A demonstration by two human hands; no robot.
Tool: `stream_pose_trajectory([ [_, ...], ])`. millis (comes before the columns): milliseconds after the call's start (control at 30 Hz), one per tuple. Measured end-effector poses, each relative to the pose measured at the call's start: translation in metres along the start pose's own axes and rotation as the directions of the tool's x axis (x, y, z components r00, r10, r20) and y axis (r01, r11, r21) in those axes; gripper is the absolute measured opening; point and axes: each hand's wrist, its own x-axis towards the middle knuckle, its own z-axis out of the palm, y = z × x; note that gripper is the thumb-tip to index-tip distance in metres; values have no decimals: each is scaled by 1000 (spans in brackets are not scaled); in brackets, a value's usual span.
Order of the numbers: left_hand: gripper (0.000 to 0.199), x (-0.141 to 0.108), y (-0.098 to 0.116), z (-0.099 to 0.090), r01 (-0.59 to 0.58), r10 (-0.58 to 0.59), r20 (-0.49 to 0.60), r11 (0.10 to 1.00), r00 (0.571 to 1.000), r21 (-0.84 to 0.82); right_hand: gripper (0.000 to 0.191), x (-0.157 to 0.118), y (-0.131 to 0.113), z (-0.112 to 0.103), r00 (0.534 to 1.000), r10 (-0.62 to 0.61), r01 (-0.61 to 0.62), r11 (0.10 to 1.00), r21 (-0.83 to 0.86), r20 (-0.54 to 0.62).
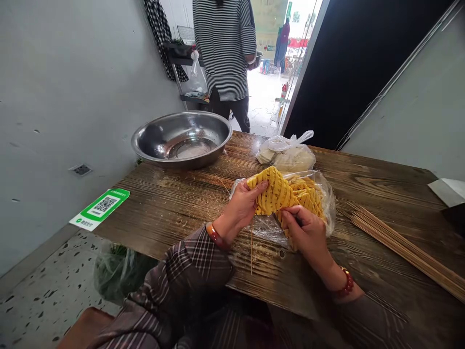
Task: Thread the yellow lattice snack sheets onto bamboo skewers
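Observation:
Between my hands, over the table, is a piece of yellow lattice-cut tofu [272,191] with rows of slits. My left hand [242,206] is closed on its left side, thumb on top. A thin bamboo skewer [252,247] points down from below that hand; its upper end is hidden behind the tofu. My right hand [307,230] pinches the lower right corner of the same piece. Just beyond, an opened clear plastic bag [329,203] holds more yellow tofu pieces [308,194], partly covered by my right hand.
A wide steel basin [181,157] stands at the back left of the wooden table [170,203]. A tied plastic bag [290,155] with pale contents sits behind the tofu. Loose bamboo skewers [403,247] lie right, a QR-code card [103,206] left. A person in stripes [225,48] stands beyond.

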Motion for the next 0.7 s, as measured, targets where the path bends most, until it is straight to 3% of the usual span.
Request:
stream_pose_trajectory([
  [333, 36, 0, -1, 1, 22, -22, -5, 1000, 1000, -4, 23, 5, -4, -3, 995, 86, -90, 994, 69, 56],
  [567, 39, 4, 12, -6, -52, 51, -88, 998, 995, -19, 27, 4, 2, -7, 984, 70, -83, 994, 73, 162],
  [700, 43, 5, 13, -6, -46, 45, -58, 999, 997, -25, 24, 2, 3, -7, 992, 35, -45, 996, 79, 124],
])
